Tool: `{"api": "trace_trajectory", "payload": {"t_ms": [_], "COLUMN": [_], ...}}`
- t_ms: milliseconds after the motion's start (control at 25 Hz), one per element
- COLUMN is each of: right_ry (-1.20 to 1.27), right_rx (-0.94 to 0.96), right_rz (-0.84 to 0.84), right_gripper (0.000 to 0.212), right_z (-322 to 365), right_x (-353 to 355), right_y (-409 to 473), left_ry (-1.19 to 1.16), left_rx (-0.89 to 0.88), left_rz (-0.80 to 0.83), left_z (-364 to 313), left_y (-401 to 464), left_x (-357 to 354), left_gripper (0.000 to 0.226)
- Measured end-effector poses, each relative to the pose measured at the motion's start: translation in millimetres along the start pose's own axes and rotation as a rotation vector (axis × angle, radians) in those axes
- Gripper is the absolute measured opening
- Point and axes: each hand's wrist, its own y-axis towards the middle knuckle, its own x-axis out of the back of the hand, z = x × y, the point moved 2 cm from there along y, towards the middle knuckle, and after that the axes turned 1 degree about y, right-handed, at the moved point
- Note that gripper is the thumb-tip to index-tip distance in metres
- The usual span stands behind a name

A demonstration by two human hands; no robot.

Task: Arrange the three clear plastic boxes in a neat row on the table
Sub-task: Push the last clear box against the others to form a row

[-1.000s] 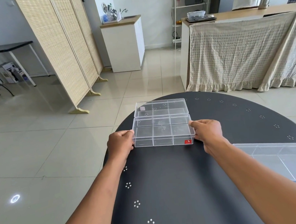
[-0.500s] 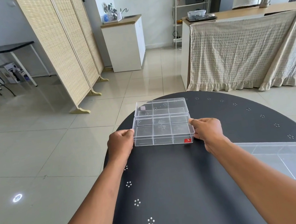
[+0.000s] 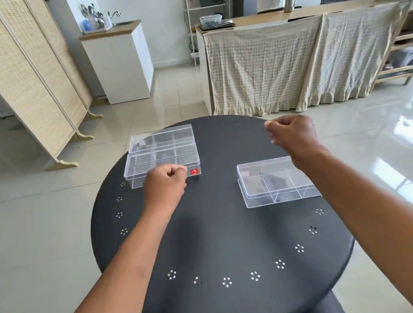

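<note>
Three clear plastic compartment boxes lie on the round black table (image 3: 221, 236). Two are at the far left, one behind the other and touching: the far box (image 3: 162, 138) and the near box (image 3: 161, 159), which has a red sticker on its front right corner. The third box (image 3: 272, 182) lies apart at the right, slightly skewed. My left hand (image 3: 165, 186) is a loose fist at the near box's front edge, holding nothing. My right hand (image 3: 292, 137) hovers with curled fingers above the table, just beyond the third box, also holding nothing.
A woven folding screen (image 3: 26, 81) stands on the tiled floor at the left. Behind the table is a counter draped with cream cloth (image 3: 292, 63), and a white cabinet (image 3: 119, 63) is farther back. A person stands behind the counter.
Both hands have let go of the near left box. My right hand has lifted up and to the right. The view has swung, so the third box now shows fully.
</note>
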Motion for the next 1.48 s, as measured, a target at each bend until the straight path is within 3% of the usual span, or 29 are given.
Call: {"api": "trace_trajectory", "payload": {"t_ms": [320,480,720,920,1120,1320,1480], "right_ry": [-0.228,-0.271,-0.314,-0.194,-0.160,-0.141,-0.134], "right_rx": [-0.092,-0.216,-0.251,-0.121,-0.018,0.003,-0.020], "right_rz": [-0.098,-0.030,0.001,0.004,0.104,0.258,0.297], "right_gripper": [0.024,0.032,0.029,0.024,0.033,0.035,0.034], "right_z": [-52,-81,-85,-45,-9,6,6], "right_x": [97,102,94,69,11,-59,-100], "right_y": [-15,-17,-30,-47,-72,-105,-116], "left_ry": [-0.076,-0.067,-0.054,-0.068,-0.079,-0.145,-0.190], "left_rx": [0.108,0.181,0.209,0.141,0.062,0.140,0.198], "left_rz": [0.169,0.196,0.203,0.069,-0.112,-0.273,-0.304], "left_z": [-9,-7,-6,-5,6,35,64], "left_y": [-53,-59,-63,-60,-50,-36,-25], "left_x": [-86,-107,-109,-62,23,98,126], "left_gripper": [0.028,0.039,0.029,0.034,0.037,0.027,0.023]}}
